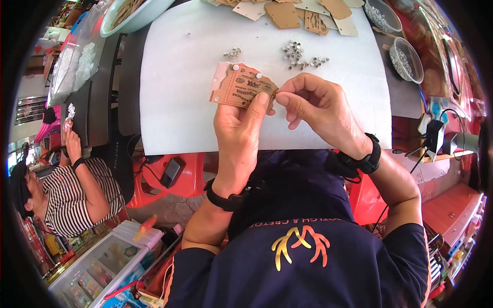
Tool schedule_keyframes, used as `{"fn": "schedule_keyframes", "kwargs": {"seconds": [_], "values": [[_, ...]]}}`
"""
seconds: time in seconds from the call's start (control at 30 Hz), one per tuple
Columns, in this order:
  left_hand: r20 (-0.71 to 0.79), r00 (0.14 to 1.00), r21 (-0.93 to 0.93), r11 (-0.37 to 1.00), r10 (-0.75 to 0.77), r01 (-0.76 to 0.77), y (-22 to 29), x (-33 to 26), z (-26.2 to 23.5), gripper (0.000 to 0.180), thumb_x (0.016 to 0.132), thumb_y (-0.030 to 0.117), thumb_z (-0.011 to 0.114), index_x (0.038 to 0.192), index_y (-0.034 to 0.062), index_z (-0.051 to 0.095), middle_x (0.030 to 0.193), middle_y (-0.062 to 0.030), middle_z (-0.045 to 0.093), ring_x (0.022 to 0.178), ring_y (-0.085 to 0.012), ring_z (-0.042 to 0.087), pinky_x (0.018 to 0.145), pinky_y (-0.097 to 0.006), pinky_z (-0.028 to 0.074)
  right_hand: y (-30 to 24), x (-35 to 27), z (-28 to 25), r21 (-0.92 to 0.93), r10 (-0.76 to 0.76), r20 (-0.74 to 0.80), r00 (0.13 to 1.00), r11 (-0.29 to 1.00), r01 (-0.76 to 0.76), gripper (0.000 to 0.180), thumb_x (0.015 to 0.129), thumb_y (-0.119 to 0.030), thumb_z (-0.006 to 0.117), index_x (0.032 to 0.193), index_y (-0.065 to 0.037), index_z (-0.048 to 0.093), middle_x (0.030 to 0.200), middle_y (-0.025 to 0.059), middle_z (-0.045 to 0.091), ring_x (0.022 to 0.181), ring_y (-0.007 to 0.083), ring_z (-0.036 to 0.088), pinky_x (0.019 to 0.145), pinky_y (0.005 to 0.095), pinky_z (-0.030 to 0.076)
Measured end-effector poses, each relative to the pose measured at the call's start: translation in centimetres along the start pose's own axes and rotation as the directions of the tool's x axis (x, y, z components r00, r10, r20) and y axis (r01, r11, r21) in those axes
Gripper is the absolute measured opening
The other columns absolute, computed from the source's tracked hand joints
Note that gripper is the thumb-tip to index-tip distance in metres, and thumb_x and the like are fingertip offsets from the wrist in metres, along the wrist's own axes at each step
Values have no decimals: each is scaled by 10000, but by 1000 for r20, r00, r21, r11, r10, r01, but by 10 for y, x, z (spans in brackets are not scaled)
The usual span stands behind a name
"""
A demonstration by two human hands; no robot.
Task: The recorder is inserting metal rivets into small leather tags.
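Observation:
My left hand (236, 131) grips a brown printed cardboard card (237, 84) with an uneven, torn-looking edge, the thumb on top and the fingers beneath. Round pale studs sit near several of its corners. Thumb and forefinger of my right hand (322, 107) are pinched together at the card's right corner; whatever they hold is too small to make out. Beyond the card lie a larger scatter of small silver metal studs (294, 53) and a smaller cluster of metal pieces (233, 53). A white sheet (177, 102) covers the table under them.
A heap of similar cards (282, 15) lies at the far edge. Two clear tubs (405, 60) of small metal parts stand at the right. A pale bowl (107, 24) is at the far left. A person in a striped shirt (84, 195) sits leftward, near a red chair (190, 179).

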State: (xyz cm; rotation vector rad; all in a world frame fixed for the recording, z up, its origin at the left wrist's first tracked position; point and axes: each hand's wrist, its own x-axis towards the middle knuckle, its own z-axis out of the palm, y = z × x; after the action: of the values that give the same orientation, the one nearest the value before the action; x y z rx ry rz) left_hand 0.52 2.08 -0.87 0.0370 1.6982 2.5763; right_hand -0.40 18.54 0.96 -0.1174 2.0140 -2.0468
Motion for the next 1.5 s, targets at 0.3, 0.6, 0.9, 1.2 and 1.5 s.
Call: {"fn": "schedule_keyframes", "kwargs": {"seconds": [0.3, 0.6, 0.9, 1.2, 1.5], "values": [[-58, 998, 10, 1000, 27, -26, -3, 2, 0, 323, 944, 56, 596, 1256, 23, 519, 1064, -50, 617, 908, -117, 573, 765, -292, 484, 4, -4, 6, -44, -89, -90, 992, 995, 86, 154, 941, -113, 626, 965, 38, 636, 848, 53, 644, 667, 82, 622, 586, 232, 522], [-58, 997, 69, 997, 43, -39, 0, 0, 9, 405, 955, 76, 596, 1333, 1, 472, 1083, -56, 610, 936, -116, 587, 771, -279, 503, 12, -2, 14, -261, -298, -150, 943, 931, 253, 65, 865, -50, 678, 910, -8, 657, 840, 72, 634, 666, 148, 638, 556, 254, 502], [-49, 998, 132, 991, 44, -37, -4, -1, 7, 408, 955, 76, 600, 1335, 4, 470, 1112, -60, 609, 944, -116, 595, 771, -284, 519, 18, -2, 13, -309, -348, -178, 921, 908, 283, 64, 842, -38, 692, 886, -11, 655, 850, 78, 646, 688, 169, 634, 573, 262, 514], [-43, 996, 151, 986, 79, -72, -4, -2, 8, 376, 952, 60, 598, 1302, -14, 483, 1096, -67, 617, 932, -118, 599, 764, -286, 523, 16, -2, 13, -97, -158, -190, 969, 985, 142, 108, 890, -76, 681, 908, 17, 629, 832, 63, 652, 677, 84, 625, 571, 219, 495], [-38, 993, 135, 985, 115, -109, -4, -3, 11, 367, 957, 50, 586, 1301, -20, 480, 1074, -69, 617, 919, -108, 587, 756, -266, 506, 15, -3, 14, -169, -209, -182, 961, 969, 179, 142, 906, -100, 672, 929, 27, 612, 789, 44, 653, 682, 55, 597, 576, 207, 477]]}}
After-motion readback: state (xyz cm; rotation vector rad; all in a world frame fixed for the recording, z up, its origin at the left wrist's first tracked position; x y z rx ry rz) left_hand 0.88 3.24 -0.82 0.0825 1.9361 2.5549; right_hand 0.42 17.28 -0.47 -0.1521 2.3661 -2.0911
